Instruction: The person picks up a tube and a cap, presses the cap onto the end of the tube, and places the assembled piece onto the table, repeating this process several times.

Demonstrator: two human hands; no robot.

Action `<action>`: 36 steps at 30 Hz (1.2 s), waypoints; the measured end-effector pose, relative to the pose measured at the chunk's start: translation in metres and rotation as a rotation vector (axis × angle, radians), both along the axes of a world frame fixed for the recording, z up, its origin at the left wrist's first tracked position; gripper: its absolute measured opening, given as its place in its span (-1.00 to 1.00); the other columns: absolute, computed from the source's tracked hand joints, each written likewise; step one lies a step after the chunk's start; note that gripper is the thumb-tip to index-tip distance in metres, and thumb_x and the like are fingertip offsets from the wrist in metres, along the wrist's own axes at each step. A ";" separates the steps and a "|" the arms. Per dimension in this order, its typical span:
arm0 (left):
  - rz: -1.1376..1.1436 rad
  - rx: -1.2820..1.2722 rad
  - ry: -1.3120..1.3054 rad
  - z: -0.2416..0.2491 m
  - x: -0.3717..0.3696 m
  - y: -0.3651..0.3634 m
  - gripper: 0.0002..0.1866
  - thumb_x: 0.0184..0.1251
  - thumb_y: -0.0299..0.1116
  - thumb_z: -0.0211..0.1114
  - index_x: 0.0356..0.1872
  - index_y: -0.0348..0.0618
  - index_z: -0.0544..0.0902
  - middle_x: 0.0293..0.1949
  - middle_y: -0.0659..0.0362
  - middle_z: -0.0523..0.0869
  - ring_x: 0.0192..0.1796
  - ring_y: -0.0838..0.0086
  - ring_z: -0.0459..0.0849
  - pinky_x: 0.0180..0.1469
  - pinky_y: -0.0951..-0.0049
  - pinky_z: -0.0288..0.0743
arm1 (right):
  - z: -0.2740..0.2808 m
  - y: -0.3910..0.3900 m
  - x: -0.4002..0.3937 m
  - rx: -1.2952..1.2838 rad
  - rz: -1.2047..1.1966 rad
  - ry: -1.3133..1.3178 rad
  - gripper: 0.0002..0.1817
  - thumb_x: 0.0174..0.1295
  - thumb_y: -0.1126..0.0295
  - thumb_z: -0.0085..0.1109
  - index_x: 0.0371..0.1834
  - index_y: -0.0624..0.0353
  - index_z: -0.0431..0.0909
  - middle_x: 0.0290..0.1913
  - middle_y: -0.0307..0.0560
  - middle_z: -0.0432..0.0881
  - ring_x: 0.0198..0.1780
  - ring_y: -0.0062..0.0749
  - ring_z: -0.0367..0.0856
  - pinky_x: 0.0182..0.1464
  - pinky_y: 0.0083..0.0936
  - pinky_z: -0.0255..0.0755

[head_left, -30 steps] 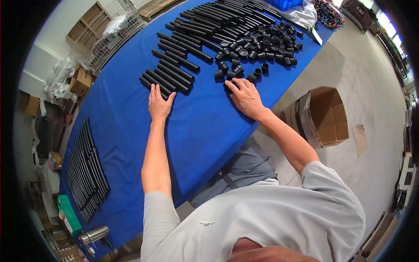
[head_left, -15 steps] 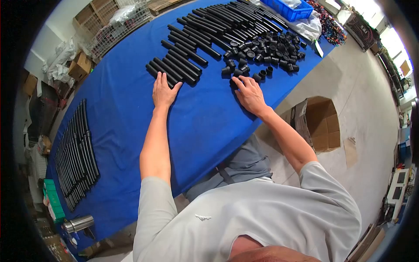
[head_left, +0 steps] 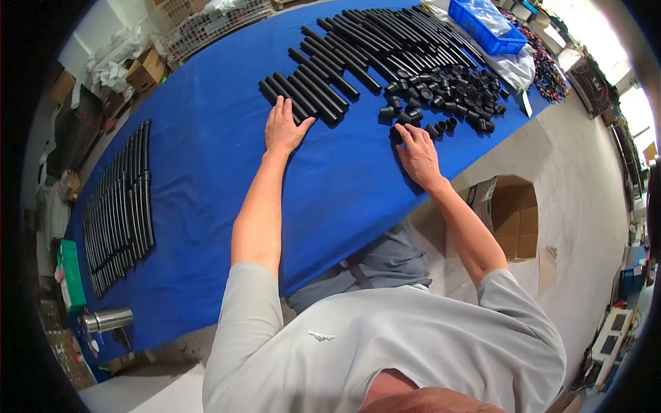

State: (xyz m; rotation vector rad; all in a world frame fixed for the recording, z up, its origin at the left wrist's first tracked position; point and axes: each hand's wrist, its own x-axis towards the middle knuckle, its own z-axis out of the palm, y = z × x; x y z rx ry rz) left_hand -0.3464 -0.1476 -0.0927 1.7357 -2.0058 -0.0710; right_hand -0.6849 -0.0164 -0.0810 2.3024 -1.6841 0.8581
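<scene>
My left hand (head_left: 282, 129) lies at the near ends of a row of black tubes (head_left: 318, 93), fingers stretched out and thumb apart, touching the leftmost ones. Under the fingertips of my right hand (head_left: 418, 155) is a short black cap (head_left: 396, 134), partly covered by the curled fingers. Just beyond that hand spreads a pile of similar black caps (head_left: 451, 89), some upright and some on their sides.
More black tubes (head_left: 385, 34) cover the far part of the blue cloth (head_left: 206, 158). Joined tubes (head_left: 120, 213) lie at left, near a metal cylinder (head_left: 109, 319). A blue crate (head_left: 489, 31) stands at the far right; an open cardboard box (head_left: 513, 217) is on the floor.
The camera view has shifted, so the tubes, caps and both hands appear farther right. Relative to the tubes and the cap, my hands have hardly moved.
</scene>
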 end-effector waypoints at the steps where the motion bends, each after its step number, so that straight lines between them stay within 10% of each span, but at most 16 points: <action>1: -0.002 -0.011 -0.003 0.000 0.000 0.000 -0.01 0.27 0.31 0.33 0.53 -0.22 0.33 0.61 -0.04 0.22 0.61 0.08 0.23 0.57 0.11 0.22 | -0.001 0.000 0.000 0.004 -0.002 0.006 -0.36 0.22 0.41 0.34 0.42 0.01 0.43 0.29 0.06 0.52 0.28 0.01 0.49 0.28 -0.13 0.45; 30: -0.003 0.057 0.025 -0.006 0.003 0.002 0.04 0.29 0.38 0.27 0.57 -0.23 0.26 0.63 -0.11 0.12 0.63 0.03 0.15 0.62 0.11 0.15 | 0.004 -0.002 0.002 0.035 0.025 0.031 -0.45 0.30 0.45 0.28 0.39 0.09 0.46 0.31 0.09 0.52 0.32 0.04 0.47 0.36 -0.14 0.38; 36: 0.048 -0.227 0.261 -0.004 0.010 0.007 -0.32 0.37 0.19 0.32 0.14 -0.31 0.69 0.34 -0.20 0.57 0.37 -0.06 0.56 0.37 0.08 0.45 | 0.009 -0.011 -0.001 0.067 0.031 0.031 -0.48 0.28 0.45 0.32 0.33 0.08 0.50 0.25 0.02 0.57 0.29 -0.01 0.50 0.32 -0.16 0.38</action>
